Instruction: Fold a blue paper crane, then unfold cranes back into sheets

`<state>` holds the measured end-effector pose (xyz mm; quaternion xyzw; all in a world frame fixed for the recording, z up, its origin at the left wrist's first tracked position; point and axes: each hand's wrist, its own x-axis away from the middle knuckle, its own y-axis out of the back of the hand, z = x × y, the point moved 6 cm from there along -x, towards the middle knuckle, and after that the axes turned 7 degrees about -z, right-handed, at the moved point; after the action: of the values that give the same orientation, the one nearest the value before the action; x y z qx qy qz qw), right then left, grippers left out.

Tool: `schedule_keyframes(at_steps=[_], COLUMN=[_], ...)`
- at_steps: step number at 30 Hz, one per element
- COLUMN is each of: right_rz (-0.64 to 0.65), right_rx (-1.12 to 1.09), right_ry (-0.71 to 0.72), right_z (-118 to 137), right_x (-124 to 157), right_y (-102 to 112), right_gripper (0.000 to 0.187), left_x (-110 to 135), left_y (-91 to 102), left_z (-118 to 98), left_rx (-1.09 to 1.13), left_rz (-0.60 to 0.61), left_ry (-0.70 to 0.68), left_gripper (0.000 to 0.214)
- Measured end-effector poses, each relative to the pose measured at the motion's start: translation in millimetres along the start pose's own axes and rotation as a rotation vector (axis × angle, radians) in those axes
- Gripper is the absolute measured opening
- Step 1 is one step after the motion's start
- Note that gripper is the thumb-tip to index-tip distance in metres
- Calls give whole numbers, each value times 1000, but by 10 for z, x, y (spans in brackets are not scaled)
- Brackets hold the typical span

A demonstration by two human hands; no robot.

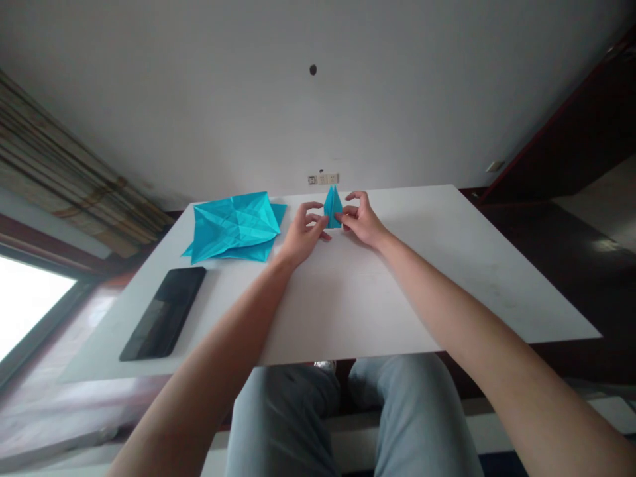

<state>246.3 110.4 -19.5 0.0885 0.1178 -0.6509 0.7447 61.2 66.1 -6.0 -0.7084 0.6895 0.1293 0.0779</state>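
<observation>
A small blue folded paper piece (332,205), pointed at the top, sits at the far middle of the white table (348,298). My left hand (303,233) pinches its left side with curled fingers. My right hand (362,218) pinches its right side, fingers bent over the paper. Both hands rest on the tabletop around the piece.
A stack of creased blue paper sheets (236,226) lies to the left of my hands. A black phone (165,311) lies face up near the table's left front. A wall with a socket (322,178) stands behind the table. My knees show below the front edge.
</observation>
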Motion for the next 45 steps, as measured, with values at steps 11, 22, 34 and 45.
schedule_keyframes(at_steps=[11,22,34,45], right_rz=[147,138,116,73], right_rx=[35,36,8,-7], right_ry=[-2,2,-1,0], right_z=[156,179,150,100], right_x=[74,81,79,42], right_y=[-112,-105,-64,-68], right_gripper=[26,60,54,64], left_x=[4,-19,-49,-43], left_y=[-37,2,10,-3], left_z=[23,37,70,88], left_rx=[-10,-7,55,74], left_rz=[39,43,41,78], left_ry=[21,20,-35,-18], left_gripper=[31,44,43,44])
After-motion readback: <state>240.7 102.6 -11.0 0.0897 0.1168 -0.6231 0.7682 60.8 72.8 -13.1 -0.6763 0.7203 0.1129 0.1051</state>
